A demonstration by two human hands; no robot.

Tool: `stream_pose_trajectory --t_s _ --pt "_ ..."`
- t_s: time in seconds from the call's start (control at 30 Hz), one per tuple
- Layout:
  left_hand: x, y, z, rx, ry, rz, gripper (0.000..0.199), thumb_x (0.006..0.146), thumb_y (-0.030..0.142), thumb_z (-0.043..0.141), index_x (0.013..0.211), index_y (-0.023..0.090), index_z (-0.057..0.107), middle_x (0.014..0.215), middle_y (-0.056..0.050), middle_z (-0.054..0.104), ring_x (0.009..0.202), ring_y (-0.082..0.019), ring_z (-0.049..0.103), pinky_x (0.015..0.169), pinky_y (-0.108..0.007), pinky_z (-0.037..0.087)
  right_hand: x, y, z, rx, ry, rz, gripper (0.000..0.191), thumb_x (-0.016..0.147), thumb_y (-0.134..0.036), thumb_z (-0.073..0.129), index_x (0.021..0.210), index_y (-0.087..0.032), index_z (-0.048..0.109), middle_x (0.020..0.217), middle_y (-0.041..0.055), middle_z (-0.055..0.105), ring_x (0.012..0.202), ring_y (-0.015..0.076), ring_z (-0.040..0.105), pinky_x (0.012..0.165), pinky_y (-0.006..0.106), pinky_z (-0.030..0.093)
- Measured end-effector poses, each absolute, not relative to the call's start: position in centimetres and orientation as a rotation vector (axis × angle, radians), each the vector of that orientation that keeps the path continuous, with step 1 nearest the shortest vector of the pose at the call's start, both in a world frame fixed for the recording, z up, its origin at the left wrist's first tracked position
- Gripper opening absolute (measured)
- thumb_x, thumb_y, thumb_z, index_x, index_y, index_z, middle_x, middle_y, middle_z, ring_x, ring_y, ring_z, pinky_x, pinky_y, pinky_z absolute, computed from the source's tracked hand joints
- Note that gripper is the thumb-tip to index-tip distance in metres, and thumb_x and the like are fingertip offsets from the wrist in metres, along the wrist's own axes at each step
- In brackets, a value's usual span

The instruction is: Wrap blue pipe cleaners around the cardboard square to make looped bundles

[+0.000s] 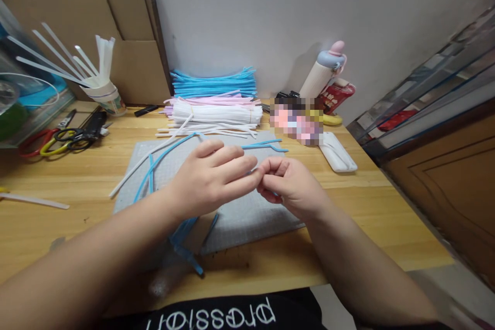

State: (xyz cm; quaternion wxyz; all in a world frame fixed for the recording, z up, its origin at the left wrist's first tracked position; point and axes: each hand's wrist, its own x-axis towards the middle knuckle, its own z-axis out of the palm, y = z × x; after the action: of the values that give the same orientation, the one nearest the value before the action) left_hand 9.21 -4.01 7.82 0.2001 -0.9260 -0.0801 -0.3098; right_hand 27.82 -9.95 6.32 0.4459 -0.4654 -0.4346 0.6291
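My left hand [220,172] hovers above the grey cutting mat [247,227], its back turned up and its fingers reaching right. Those fingertips meet the fingertips of my right hand [289,185], which is closed in a pinch. Whatever lies between the fingertips is hidden or too small to name. Under my left wrist are bent blue pipe cleaners [183,247] beside a small brown cardboard piece [201,232]. Long blue pipe cleaners [166,154] and a white pipe cleaner [131,171] lie across the mat's left side.
Bundles of blue [214,82] and white pipe cleaners [216,113], with pink ones between, lie by the wall. At left are scissors [58,142] and a cup of white sticks [108,98]. A bottle [319,75] and a white power bank-like block [337,152] stand and lie right.
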Motion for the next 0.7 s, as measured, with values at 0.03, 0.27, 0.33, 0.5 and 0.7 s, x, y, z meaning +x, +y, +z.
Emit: stream_pose_trajectory --t_s 0.03,0.27,0.33,0.5,0.7 --pt "9.27 -3.86 7.83 -2.559 -0.223 -0.897 0.01 0.09 0.019 0.053 0.088 0.025 0.061 0.093 0.002 0.072 0.083 -0.015 0.062 0.069 -0.033 0.035 27.89 -9.94 6.3 -1.147 -1.072 1.568 0.011 0.067 -0.018 0.065 0.064 -0.016 0.056 0.049 -0.0048 0.054 0.038 0.004 0.04 0.037 0.017 0.024" --pt "9.61 -3.32 7.85 -2.655 -0.247 -0.996 0.001 0.084 0.019 0.061 0.084 0.02 0.06 0.085 0.001 0.071 0.077 -0.016 0.061 0.069 -0.033 0.038 28.25 -10.03 6.17 -1.159 -1.095 1.58 0.018 0.071 -0.025 0.07 0.067 -0.016 0.055 0.052 -0.0046 0.055 0.039 0.0039 0.042 0.037 0.017 0.024" --pt "9.69 -3.38 7.92 -2.75 -0.297 -0.985 0.004 0.084 0.018 0.06 0.088 0.02 0.06 0.09 0.0 0.072 0.08 -0.016 0.062 0.072 -0.033 0.039 28.27 -10.03 6.14 -1.159 -1.109 1.584 0.017 0.071 -0.024 0.07 0.067 -0.016 0.055 0.052 -0.0049 0.055 0.039 0.0039 0.041 0.038 0.017 0.024" --pt "9.83 -3.45 7.91 -2.835 -0.288 -0.988 0.003 0.084 0.02 0.061 0.087 0.021 0.061 0.088 0.0 0.072 0.082 -0.017 0.062 0.077 -0.033 0.041 28.4 -10.09 6.16 -1.177 -1.122 1.571 0.018 0.072 -0.024 0.069 0.067 -0.016 0.054 0.052 -0.0048 0.055 0.04 0.004 0.041 0.038 0.017 0.024" --pt "9.9 -3.33 7.49 -2.841 -0.324 -1.052 0.005 0.084 0.019 0.061 0.079 0.019 0.06 0.08 0.0 0.071 0.076 -0.016 0.063 0.075 -0.033 0.043 28.32 -10.11 6.35 -1.209 -1.154 1.54 0.019 0.072 -0.026 0.069 0.068 -0.016 0.053 0.052 -0.0051 0.054 0.04 0.0037 0.041 0.038 0.017 0.026"
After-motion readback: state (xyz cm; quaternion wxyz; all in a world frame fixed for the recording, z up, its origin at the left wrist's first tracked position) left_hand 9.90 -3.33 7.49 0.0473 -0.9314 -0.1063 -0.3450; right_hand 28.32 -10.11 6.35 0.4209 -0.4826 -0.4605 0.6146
